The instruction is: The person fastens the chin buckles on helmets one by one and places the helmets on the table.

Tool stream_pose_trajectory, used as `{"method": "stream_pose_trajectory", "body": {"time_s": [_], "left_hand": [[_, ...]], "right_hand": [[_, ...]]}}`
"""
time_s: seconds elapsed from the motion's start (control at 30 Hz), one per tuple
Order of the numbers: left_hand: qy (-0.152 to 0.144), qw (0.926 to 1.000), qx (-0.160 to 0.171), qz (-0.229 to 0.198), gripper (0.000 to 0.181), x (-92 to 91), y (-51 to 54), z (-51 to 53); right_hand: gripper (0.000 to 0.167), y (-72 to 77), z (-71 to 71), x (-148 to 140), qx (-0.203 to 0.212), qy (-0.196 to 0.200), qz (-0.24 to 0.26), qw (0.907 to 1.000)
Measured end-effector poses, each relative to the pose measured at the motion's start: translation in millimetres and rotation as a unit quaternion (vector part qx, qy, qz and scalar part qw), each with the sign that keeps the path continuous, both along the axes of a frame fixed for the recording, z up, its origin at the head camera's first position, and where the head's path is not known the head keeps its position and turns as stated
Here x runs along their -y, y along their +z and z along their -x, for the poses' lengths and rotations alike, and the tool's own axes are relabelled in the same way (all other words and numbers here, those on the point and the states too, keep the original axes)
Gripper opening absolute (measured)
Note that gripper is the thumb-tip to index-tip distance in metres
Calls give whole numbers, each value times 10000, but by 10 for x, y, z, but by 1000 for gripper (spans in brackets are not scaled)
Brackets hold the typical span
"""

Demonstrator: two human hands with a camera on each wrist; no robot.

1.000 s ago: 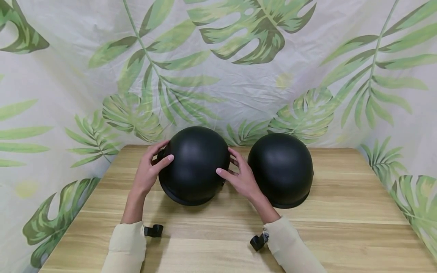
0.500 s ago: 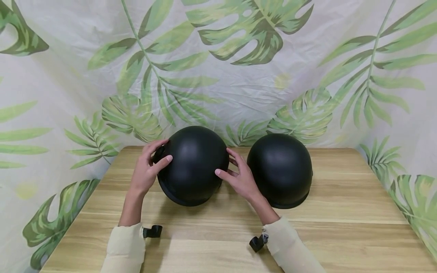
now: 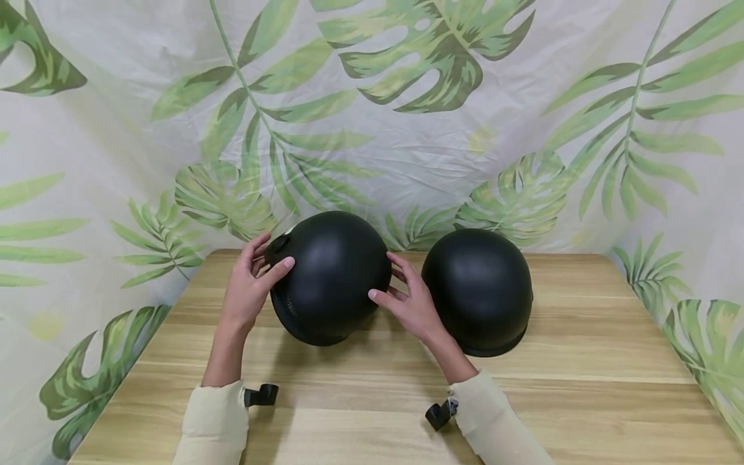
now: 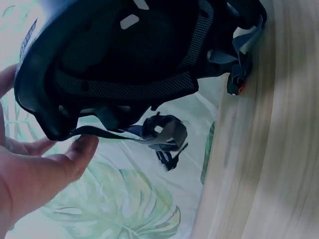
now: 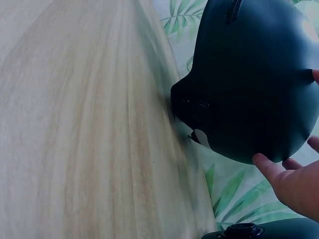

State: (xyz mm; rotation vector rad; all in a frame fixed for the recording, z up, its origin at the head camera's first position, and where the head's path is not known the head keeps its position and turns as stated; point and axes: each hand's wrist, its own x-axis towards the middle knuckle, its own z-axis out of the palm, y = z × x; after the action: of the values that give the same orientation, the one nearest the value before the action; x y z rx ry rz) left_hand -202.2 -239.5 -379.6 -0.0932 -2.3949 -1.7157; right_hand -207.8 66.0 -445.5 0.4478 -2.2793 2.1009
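Note:
Two hands hold a matte black helmet from its sides, and it is tilted with its left side raised. My left hand grips the edge near a dark fitting, thumb on the shell. The left wrist view shows the padded underside, a dangling strap and the left hand at the rim. My right hand rests thumb and fingers round the right side; in the right wrist view the hand touches the shell. A second black helmet sits dome up just right of it.
The wooden table runs back to a leaf-patterned cloth hanging behind and at both sides. Small black devices are on the left wrist and right wrist. Part of the second helmet shows in the right wrist view.
The held helmet has turned and tilted, its left side rising, so that a side fitting and a light patch show by the left fingers. The second helmet has stayed put.

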Motion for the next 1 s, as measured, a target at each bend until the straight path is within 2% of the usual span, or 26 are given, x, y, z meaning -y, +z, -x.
{"method": "stream_pose_trajectory", "body": {"time_s": [0.13, 0.5, 0.87, 1.0], "left_hand": [[156, 9997, 211, 4, 77, -12, 22, -3], [-89, 9994, -163, -284, 76, -83, 38, -24], [-260, 9992, -260, -162, 78, -151, 50, -32], [-315, 9984, -411, -231, 76, -218, 44, -47]], "right_hand": [[78, 22, -19, 4, 1, -58, -88, 9999], [77, -16, -47, 27, 364, -42, -121, 9993], [80, -19, -55, 39, 196, -89, -191, 9996], [80, -36, -50, 44, 221, -22, -229, 9995]]}}
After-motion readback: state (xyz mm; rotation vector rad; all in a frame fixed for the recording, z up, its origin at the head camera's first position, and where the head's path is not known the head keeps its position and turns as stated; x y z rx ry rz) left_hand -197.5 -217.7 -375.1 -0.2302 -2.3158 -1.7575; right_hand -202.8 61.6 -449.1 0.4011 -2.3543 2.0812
